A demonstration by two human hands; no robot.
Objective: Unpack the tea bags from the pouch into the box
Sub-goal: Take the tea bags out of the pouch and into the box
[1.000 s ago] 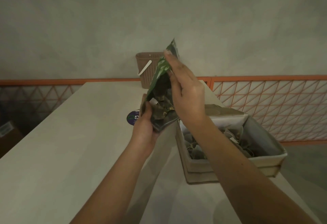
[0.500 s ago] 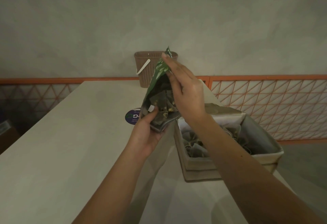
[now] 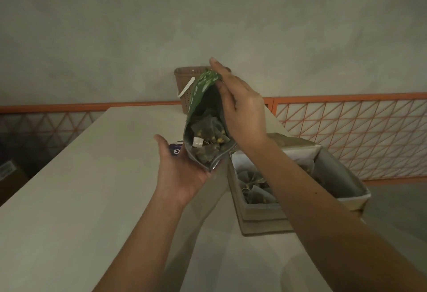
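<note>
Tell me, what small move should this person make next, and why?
Probably swing the pouch right and tip it over the box. Its mouth gapes downward with tea bags at the opening, above the open left hand. The right hand grips its upper end; the box sits just right.

Left hand (image 3: 182, 171) grip released, palm now cupped under pouch (image 3: 203, 125).

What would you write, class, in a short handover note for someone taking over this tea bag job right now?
Left hand: open, palm up, cupped under the pouch's mouth.
Right hand: grips the pouch's upper end, tilting it mouth down.
Box: on the table, right of the pouch.
Done: some tea bags already lie in the box.
Left: more tea bags remain in the pouch; move them into the box.
</note>
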